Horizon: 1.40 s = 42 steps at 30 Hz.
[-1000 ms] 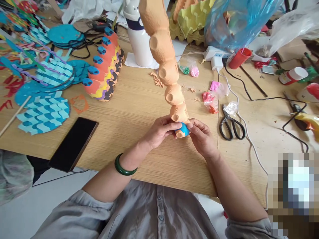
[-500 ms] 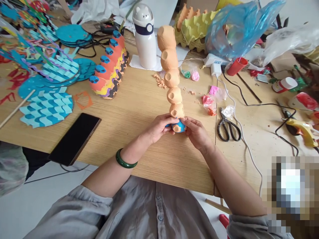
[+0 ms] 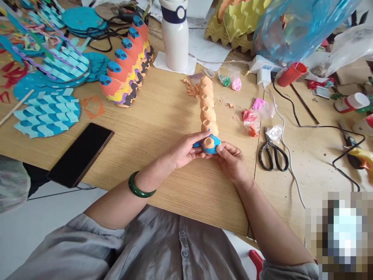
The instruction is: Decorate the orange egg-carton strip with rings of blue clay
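Note:
Both hands grip the near end of an orange, bumpy egg-carton strip [image 3: 208, 113] that stretches away from me over the table. Blue clay [image 3: 215, 147] covers its near cup, around a bare orange knob. My left hand [image 3: 188, 149] is closed around the left side, thumb laid along the top; a bit of blue shows between its fingers. On the right side, my right hand [image 3: 234, 161] pinches the edge, its thumb on the blue clay. The undersides of the fingers are hidden behind the cup.
A painted orange, yellow and black carton piece [image 3: 125, 70] stands left of a white bottle [image 3: 176, 42]. A phone [image 3: 81, 154] lies near the front edge. Scissors [image 3: 274, 151], small bags of clay [image 3: 250, 116], a white cable [image 3: 287, 155] and a power strip [image 3: 264, 64] are on the right.
The far end of the strip has tipped down from its raised position, and the blue-covered cup now faces me more. Both hands keep their hold. The camera view has shifted slightly.

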Tool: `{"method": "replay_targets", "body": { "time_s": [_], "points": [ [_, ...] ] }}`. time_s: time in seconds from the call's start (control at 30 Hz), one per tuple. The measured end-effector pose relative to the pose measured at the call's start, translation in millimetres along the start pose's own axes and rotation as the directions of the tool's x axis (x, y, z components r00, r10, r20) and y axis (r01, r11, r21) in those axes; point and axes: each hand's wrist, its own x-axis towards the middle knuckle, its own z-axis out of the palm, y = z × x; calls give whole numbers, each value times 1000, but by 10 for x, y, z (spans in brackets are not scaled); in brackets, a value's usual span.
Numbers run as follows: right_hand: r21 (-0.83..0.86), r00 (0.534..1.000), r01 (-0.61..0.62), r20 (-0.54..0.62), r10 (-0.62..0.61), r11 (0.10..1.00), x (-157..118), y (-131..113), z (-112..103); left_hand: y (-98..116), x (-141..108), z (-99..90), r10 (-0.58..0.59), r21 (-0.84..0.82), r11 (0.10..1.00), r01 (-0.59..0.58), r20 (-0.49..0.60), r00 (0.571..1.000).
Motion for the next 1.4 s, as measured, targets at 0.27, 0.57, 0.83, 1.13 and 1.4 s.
{"method": "replay_targets", "body": {
  "time_s": [0.27, 0.57, 0.83, 1.13, 1.4],
  "points": [
    [-12, 988, -6, -156, 4, 1000, 20, -15, 45, -20, -10, 38, 128, 210, 970, -119, -29, 991],
    [-607, 945, 45, -233, -232, 793, -64, 22, 27, 74, -54, -44, 494, 799, 565, -205, -129, 860],
    [-966, 869, 87, -44, -492, 242, -49, 15, -37, 137, -113, -9, 639, 839, 485, -246, -148, 755],
    [-935, 568, 352, 187, -802, 32, -125, -11, -2, 93, -174, 201, 280, -80, 958, -275, 65, 958],
    [-927, 490, 274, 362, -793, -255, -184, -88, 109, 10, -224, 236, 207, -139, 974, -180, 220, 953]
  ]
}}
